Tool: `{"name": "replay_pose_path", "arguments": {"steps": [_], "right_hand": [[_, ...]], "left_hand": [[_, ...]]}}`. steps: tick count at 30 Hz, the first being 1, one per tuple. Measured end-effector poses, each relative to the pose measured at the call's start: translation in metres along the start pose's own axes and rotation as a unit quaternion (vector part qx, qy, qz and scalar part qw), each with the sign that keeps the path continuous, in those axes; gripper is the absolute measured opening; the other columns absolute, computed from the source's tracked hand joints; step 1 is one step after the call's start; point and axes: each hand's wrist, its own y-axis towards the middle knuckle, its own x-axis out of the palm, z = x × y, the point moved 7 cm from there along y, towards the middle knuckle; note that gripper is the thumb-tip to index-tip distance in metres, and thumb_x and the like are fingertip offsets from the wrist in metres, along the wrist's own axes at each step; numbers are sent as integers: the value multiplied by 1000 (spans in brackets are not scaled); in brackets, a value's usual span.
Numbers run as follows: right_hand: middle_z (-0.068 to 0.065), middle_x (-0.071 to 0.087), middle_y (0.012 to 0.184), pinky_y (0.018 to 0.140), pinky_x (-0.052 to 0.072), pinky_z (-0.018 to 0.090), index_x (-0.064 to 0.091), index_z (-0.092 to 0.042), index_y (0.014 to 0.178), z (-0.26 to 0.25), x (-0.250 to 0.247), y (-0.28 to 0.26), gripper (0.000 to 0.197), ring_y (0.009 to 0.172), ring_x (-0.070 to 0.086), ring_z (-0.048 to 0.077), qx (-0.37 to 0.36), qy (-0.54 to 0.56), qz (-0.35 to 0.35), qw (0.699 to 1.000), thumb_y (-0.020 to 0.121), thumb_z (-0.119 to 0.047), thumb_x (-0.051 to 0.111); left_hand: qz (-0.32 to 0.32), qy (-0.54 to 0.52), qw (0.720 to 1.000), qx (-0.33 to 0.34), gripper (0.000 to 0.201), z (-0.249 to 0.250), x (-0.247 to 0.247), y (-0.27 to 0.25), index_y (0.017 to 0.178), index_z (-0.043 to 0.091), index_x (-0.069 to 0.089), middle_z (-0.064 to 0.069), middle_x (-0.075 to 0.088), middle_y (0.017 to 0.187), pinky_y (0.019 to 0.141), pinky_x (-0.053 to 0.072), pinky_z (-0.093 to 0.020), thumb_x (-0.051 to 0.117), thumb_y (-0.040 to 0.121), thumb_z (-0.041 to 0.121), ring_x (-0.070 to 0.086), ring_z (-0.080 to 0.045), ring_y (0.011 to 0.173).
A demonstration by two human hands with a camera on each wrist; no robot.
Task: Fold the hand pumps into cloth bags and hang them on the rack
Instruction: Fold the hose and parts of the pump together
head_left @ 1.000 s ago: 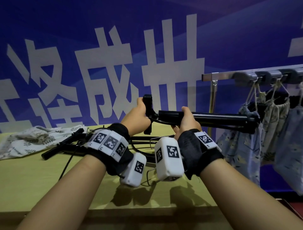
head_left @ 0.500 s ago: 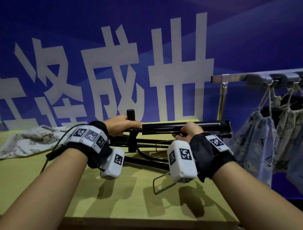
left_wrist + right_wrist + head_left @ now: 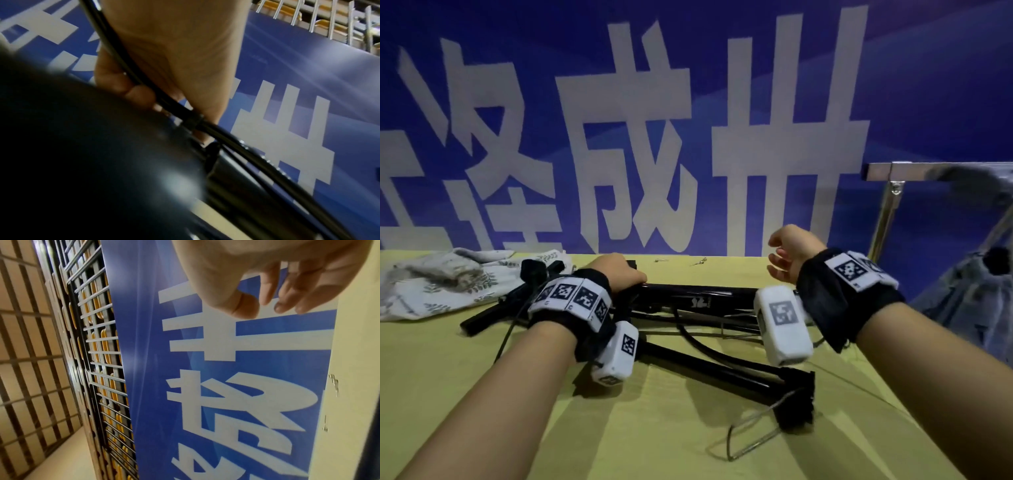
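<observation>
**Rigid pump, loose hose — where I take hold**

My left hand point(image 3: 619, 274) is curled round the handle end of the long black metal hand pump point(image 3: 698, 301), lying across the yellow-green table point(image 3: 482, 394) with 2 others. My right hand point(image 3: 792, 253) hovers above it, fingers slack and holding nothing. I judge the barrel stiff and fairly heavy, its hose floppy — best gripped mid-barrel. The white leaf-print cloth bag point(image 3: 448, 281) lies far left.

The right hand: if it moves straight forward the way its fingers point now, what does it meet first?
Probably the blue banner. The right hand hangs open above the table's far edge, nothing between the fingers and the banner; depth is unclear.
</observation>
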Motion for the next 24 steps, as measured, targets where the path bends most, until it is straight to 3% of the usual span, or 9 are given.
{"name": "replay_pose_path", "arguments": {"steps": [3, 7, 10, 12, 14, 18, 21, 22, 24], "right_hand": [[5, 39, 70, 54, 40, 28, 43, -11, 105, -12, 26, 29, 16, 60, 42, 16, -18, -96, -14, 995, 90, -6, 45], [3, 54, 62, 56, 40, 27, 50, -13, 90, -36, 67, 64, 5, 60, 46, 14, -54, -219, -38, 973, 90, -8, 50], [5, 56, 83, 58, 41, 27, 53, -11, 78, -53, 106, 90, 15, 64, 49, 14, -93, -342, -66, 933, 92, -12, 54], [8, 58, 91, 66, 45, 30, 59, -6, 93, -57, 140, 102, 9, 72, 54, 18, -138, -454, -82, 877, 92, -14, 57], [5, 62, 97, 71, 48, 31, 61, -4, 112, -48, 176, 115, 25, 78, 58, 19, -164, -551, -128, 809, 91, -17, 59], [4, 59, 101, 43, 48, 18, 56, -5, 123, -4, 237, 134, 32, 68, 55, 12, -125, -691, -221, 677, 94, -18, 55], [2, 58, 94, 54, 50, 23, 57, -9, 118, 22, 271, 174, 40, 70, 58, 20, -130, -769, -211, 590, 87, -34, 63], [1, 59, 88, 64, 50, 28, 61, -9, 109, 25, 283, 195, 47, 72, 59, 24, -149, -806, -197, 537, 79, -45, 66], [-1, 59, 69, 70, 48, 31, 64, -8, 87, 33, 304, 238, 39, 69, 58, 21, -178, -839, -171, 484, 75, -45, 68]], "left_hand": [[-30, 15, 999, -3, 27, 0, 7, 15, 71, 13, 54, -4, 57, 78, 63, 41, -26, 58, 85, 36, 54, -17, 73], [-71, 15, 997, -5, 33, -8, 18, 27, 67, 13, 51, 0, 52, 69, 51, 34, -22, 56, 90, 37, 47, -12, 60], [-101, 38, 994, 17, 33, -11, 22, 36, 68, 15, 51, 3, 51, 69, 50, 33, -22, 52, 93, 36, 46, -11, 60], [-131, 40, 990, 41, 31, -10, 27, 42, 71, 14, 52, 3, 51, 72, 56, 35, -24, 48, 94, 35, 47, -12, 63], [-150, 33, 987, 53, 29, -9, 29, 47, 80, 11, 55, 0, 53, 77, 65, 38, -25, 46, 95, 35, 49, -15, 69], [-199, 8, 978, 67, 32, -9, 37, 60, 72, 11, 52, -1, 52, 74, 58, 36, -24, 45, 96, 31, 47, -14, 62], [-236, 24, 968, 83, 24, -7, 42, 63, 85, 6, 55, -5, 55, 83, 57, 37, -24, 47, 96, 26, 49, -20, 71], [-240, 27, 966, 89, 20, -7, 42, 64, 94, 7, 54, -7, 55, 91, 57, 37, -23, 47, 96, 26, 50, -21, 78], [-241, 25, 966, 94, 18, -7, 42, 64, 103, 9, 50, -8, 53, 98, 56, 38, -21, 47, 96, 26, 49, -21, 84]]}}
